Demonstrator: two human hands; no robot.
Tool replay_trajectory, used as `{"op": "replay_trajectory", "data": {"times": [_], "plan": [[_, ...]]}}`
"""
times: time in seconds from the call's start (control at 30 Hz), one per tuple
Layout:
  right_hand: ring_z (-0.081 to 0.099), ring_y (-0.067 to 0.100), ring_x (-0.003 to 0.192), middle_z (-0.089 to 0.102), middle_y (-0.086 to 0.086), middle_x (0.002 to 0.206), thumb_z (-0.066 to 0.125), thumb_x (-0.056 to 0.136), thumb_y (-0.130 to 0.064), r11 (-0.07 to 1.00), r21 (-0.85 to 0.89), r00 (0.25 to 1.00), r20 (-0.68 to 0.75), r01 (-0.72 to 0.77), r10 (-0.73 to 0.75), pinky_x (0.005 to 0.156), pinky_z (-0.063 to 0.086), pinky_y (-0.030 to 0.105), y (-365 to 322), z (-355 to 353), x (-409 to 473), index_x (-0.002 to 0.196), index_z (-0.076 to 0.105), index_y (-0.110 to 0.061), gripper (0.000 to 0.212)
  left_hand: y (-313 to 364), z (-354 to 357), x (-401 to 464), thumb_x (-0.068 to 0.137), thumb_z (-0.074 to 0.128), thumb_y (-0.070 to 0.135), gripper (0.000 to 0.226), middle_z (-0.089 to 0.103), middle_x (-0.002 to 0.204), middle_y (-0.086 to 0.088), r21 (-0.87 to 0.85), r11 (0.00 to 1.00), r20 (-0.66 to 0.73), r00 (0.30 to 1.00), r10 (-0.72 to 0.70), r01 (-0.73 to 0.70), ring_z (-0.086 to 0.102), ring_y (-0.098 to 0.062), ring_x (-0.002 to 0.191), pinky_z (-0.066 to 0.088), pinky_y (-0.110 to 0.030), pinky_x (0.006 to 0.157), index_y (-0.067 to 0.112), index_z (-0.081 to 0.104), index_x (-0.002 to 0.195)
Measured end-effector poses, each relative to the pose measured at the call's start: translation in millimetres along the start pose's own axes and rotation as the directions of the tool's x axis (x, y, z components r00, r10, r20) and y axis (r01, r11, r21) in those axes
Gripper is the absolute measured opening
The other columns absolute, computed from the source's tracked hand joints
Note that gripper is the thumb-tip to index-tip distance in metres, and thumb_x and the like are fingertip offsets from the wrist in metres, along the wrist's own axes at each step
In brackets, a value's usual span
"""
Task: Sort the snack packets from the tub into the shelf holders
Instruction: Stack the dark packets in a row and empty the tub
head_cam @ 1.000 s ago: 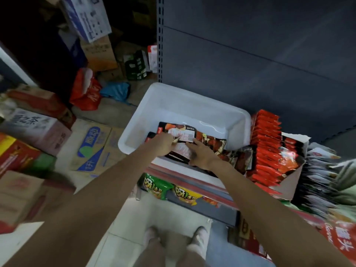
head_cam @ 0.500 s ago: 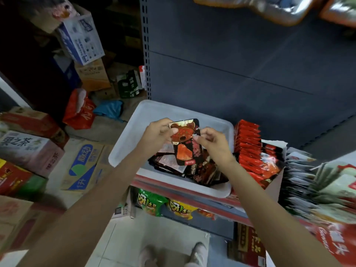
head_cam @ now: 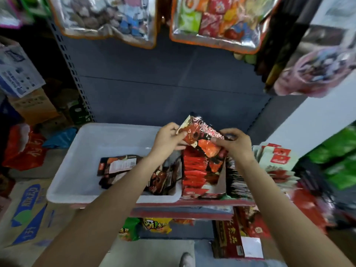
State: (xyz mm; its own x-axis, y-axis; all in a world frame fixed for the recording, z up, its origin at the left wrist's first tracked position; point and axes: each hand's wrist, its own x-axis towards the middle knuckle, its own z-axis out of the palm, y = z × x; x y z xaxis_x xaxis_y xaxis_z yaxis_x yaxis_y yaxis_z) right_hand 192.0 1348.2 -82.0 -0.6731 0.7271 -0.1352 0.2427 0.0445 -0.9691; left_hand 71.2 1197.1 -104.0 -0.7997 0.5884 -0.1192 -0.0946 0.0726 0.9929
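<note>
Below the left hand [head_cam: 167, 137], dark snack packets [head_cam: 117, 166] lie in the white tub [head_cam: 81, 151]. Under the right hand [head_cam: 236, 144] stands a cardboard holder [head_cam: 202, 174] of red packets. Both hands pinch one red-and-black snack packet [head_cam: 200, 136] held above the holder.

Our left forearm [head_cam: 115, 191] covers part of the packets in the tub [head_cam: 92, 143], so we cannot count them. Our right hand [head_cam: 236, 145] hides one end of the held packets [head_cam: 202, 137], whose print is too blurred to read. The top edge cuts off the hanging bags [head_cam: 107, 18]. The right-hand goods [head_cam: 327, 170] are smeared.
</note>
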Motion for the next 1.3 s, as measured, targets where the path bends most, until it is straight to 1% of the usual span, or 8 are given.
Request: {"op": "replay_trajectory", "data": {"times": [0.13, 0.2, 0.27, 0.37, 0.53, 0.93, 1.17, 1.3], "plan": [[0.060, 0.018, 0.074, 0.061, 0.003, 0.081, 0.081, 0.068, -0.008, 0.992, 0.118, 0.976, -0.219, 0.045, -0.018, 0.074, 0.051, 0.033, -4, -32, 6, 0.082, 0.058, -0.022, 0.030, -19, 20, 7, 0.079, 0.075, 0.028, 0.026, 0.060, 0.077, -0.002, 0.511, 0.848, 0.138, 0.987, 0.084, -0.143, 0.057, -0.014, 0.074, 0.041, -0.027, 0.066, 0.006, 0.060, 0.078], [0.056, 0.010, 0.060, 0.059, -0.001, 0.070, 0.076, 0.075, -0.006, 0.991, 0.056, 0.967, -0.235, 0.118, -0.102, 0.063, 0.047, 0.028, -6, -44, 7, 0.076, 0.058, -0.021, 0.024, -21, 29, 8, 0.073, 0.077, 0.038, 0.038, 0.061, 0.111, -0.001, 0.643, 0.725, 0.269, 0.959, 0.085, -0.245, 0.055, -0.017, 0.108, 0.042, -0.029, 0.089, 0.015, 0.066, 0.102], [0.058, 0.005, 0.058, 0.062, -0.003, 0.067, 0.073, 0.079, -0.007, 0.968, -0.119, 0.945, -0.219, 0.221, -0.242, 0.063, 0.049, 0.026, -7, -53, 10, 0.074, 0.061, -0.018, 0.017, -24, 34, 9, 0.068, 0.074, 0.055, 0.091, 0.026, 0.153, -0.001, 0.803, 0.497, 0.401, 0.915, -0.041, -0.330, 0.020, -0.022, 0.142, 0.023, -0.038, 0.115, 0.016, 0.038, 0.142], [0.060, 0.014, 0.069, 0.064, -0.001, 0.074, 0.070, 0.082, -0.013, 0.855, -0.432, 0.933, -0.076, 0.287, -0.352, 0.068, 0.046, 0.026, -5, -64, 17, 0.079, 0.063, -0.015, 0.008, -34, 35, 10, 0.064, 0.068, 0.069, 0.124, -0.018, 0.157, -0.001, 0.873, 0.291, 0.458, 0.861, -0.219, -0.390, -0.017, -0.018, 0.144, 0.000, -0.039, 0.119, 0.018, -0.004, 0.151], [0.061, 0.020, 0.082, 0.061, -0.002, 0.081, 0.067, 0.085, -0.012, 0.677, -0.633, 0.925, 0.205, 0.375, -0.320, 0.069, 0.037, 0.022, 11, -46, 23, 0.092, 0.067, -0.007, 0.008, -37, 34, 12, 0.064, 0.067, 0.070, 0.126, -0.025, 0.155, 0.000, 0.864, 0.307, 0.480, 0.836, -0.266, -0.398, -0.022, -0.016, 0.142, -0.005, -0.039, 0.117, 0.020, -0.012, 0.149], [0.062, 0.019, 0.087, 0.065, 0.001, 0.088, 0.060, 0.087, -0.004, 0.640, -0.644, 0.904, 0.365, 0.419, -0.224, 0.077, 0.043, 0.022, 20, -15, 38, 0.095, 0.070, -0.008, 0.013, -39, 31, 4, 0.068, 0.068, 0.065, 0.123, -0.025, 0.154, 0.001, 0.843, 0.356, 0.504, 0.825, -0.257, -0.404, -0.023, -0.014, 0.142, -0.011, -0.030, 0.112, 0.020, -0.014, 0.148], [0.062, 0.033, 0.098, 0.067, 0.010, 0.106, 0.052, 0.089, -0.008, 0.347, -0.839, 0.907, 0.402, 0.420, -0.127, 0.075, 0.051, 0.038, 58, -3, 32, 0.113, 0.064, -0.022, 0.030, -38, 31, 4, 0.068, 0.068, 0.065, 0.121, -0.025, 0.155, 0.003, 0.844, 0.361, 0.499, 0.827, -0.259, -0.397, -0.021, -0.013, 0.142, -0.004, -0.036, 0.119, 0.021, -0.011, 0.149], [0.059, 0.030, 0.105, 0.061, 0.009, 0.115, 0.058, 0.085, -0.004, 0.331, -0.835, 0.898, 0.403, 0.440, -0.177, 0.077, 0.053, 0.041, 67, 0, 27, 0.120, 0.061, -0.018, 0.038, -41, 28, 1, 0.072, 0.066, 0.063, 0.112, -0.019, 0.156, 0.007, 0.815, 0.441, 0.502, 0.838, -0.215, -0.375, -0.016, -0.010, 0.143, 0.000, -0.036, 0.119, 0.023, -0.003, 0.150]]}}
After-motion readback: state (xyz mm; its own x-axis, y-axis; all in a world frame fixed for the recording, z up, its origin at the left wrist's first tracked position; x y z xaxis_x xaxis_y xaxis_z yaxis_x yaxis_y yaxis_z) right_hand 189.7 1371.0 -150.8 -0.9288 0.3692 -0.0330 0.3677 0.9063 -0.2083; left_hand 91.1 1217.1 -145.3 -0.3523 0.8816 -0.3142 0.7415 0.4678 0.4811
